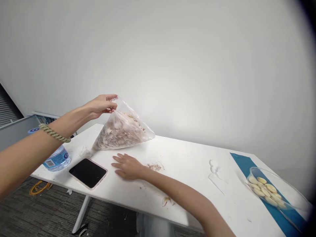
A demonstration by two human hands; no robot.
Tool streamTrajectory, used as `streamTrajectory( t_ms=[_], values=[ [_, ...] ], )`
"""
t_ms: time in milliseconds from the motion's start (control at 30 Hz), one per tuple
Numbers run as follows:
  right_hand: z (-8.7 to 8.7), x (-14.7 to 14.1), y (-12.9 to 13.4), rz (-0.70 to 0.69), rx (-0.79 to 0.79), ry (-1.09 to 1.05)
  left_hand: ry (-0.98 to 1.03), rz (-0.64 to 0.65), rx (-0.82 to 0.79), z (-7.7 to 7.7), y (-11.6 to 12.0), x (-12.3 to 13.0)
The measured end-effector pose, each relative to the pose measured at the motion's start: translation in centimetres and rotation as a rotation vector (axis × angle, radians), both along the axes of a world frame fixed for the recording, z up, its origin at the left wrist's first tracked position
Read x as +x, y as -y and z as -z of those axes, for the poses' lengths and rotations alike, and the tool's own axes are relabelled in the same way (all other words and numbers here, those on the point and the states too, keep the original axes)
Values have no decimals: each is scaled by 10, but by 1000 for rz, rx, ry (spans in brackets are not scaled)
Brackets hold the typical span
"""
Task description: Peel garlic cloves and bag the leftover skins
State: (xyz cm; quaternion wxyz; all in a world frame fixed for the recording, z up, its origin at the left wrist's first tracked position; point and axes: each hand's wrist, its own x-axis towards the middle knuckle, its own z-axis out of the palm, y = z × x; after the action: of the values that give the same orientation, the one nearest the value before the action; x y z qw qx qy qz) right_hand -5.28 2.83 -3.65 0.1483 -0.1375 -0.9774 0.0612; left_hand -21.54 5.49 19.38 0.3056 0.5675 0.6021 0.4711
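My left hand (101, 106) is closed on the top edge of a clear plastic bag (123, 130), which bulges with papery, pale-brown peels and rests on the table. Palm down, my right hand (127, 167) lies on the tabletop with its fingers spread, below the bag and just right of a phone (88, 173). Brown crumbs (155, 166) are scattered near my right wrist. A few larger peel pieces (168, 200) lie closer to the table's front edge, beside my right forearm.
The white table (187, 158) stands against a wall. A water bottle (58, 159) is behind my left forearm. At the right, a clear bowl (269, 194) of pale, peeled cloves sits on a blue cloth (243, 162). Crumpled white tissue (214, 167) lies left of it.
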Motion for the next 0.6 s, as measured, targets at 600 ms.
streamTrajectory(
  t_ms=[600],
  values=[
    [-7,148,42,204,-96,116,64,2,-7,3,-12,-3]
  ],
)
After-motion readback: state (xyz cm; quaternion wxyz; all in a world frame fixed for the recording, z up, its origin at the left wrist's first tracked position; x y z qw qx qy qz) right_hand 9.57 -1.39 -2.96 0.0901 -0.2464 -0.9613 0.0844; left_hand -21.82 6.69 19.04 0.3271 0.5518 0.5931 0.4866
